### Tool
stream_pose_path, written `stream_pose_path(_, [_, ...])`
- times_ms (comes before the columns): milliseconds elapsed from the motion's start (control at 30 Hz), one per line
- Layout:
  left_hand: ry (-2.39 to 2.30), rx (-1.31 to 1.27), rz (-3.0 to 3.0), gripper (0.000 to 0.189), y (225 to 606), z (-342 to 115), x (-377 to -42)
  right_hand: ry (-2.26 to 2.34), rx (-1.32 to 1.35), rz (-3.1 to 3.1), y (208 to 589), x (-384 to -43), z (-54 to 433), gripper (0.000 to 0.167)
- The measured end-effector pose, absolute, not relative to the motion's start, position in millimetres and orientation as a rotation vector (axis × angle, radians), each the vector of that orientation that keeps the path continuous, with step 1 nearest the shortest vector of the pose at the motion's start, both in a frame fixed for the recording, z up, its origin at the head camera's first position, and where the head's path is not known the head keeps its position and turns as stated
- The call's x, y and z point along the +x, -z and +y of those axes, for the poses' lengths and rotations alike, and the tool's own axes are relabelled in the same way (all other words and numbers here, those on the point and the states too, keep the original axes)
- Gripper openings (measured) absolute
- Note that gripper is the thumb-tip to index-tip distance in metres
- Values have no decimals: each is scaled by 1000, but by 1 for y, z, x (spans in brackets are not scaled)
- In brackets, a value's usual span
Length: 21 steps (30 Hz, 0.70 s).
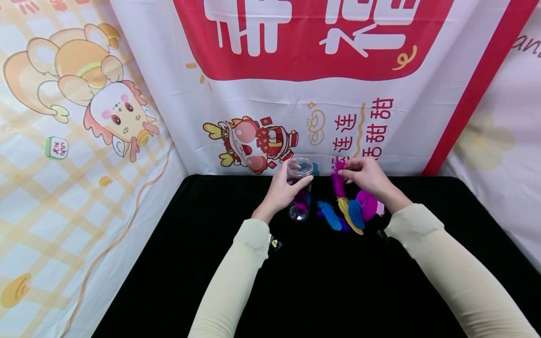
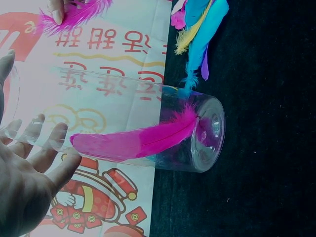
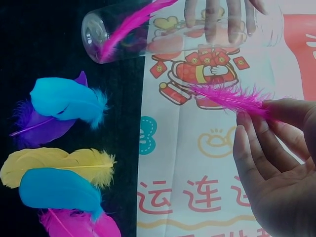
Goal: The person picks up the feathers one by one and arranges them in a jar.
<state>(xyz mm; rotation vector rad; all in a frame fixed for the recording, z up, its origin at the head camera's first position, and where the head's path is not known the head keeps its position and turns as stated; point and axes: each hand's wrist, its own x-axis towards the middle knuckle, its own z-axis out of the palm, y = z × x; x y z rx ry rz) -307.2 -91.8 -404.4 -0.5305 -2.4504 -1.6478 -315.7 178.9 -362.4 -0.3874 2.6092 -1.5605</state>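
Note:
My left hand [image 1: 284,188] grips a clear plastic jar [image 2: 143,89] near its open mouth, the fingers wrapped round its side. Inside the jar lies one magenta feather [image 2: 133,143], seen through the wall in both wrist views. To the right of the jar, my right hand [image 1: 367,174] pinches another magenta feather [image 3: 229,98] between thumb and fingertips, raised above the table. Below that hand, loose feathers lie on the black cloth: a yellow feather [image 3: 59,165], blue feathers [image 3: 64,96], a purple feather [image 3: 42,126] and a magenta feather [image 3: 81,224].
A black cloth [image 1: 321,291] covers the table. Behind its far edge hangs a printed white and red banner [image 1: 262,94], close to both hands. A patterned curtain [image 1: 84,188] borders the left side. A small dark object [image 1: 275,244] shows beside the left cuff.

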Motion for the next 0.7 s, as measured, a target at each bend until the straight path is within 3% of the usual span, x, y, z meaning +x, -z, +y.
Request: stream_pose_path(700, [1649, -492, -2475, 78, 405, -91, -306, 1597, -420, 2634, 355, -310, 176, 29])
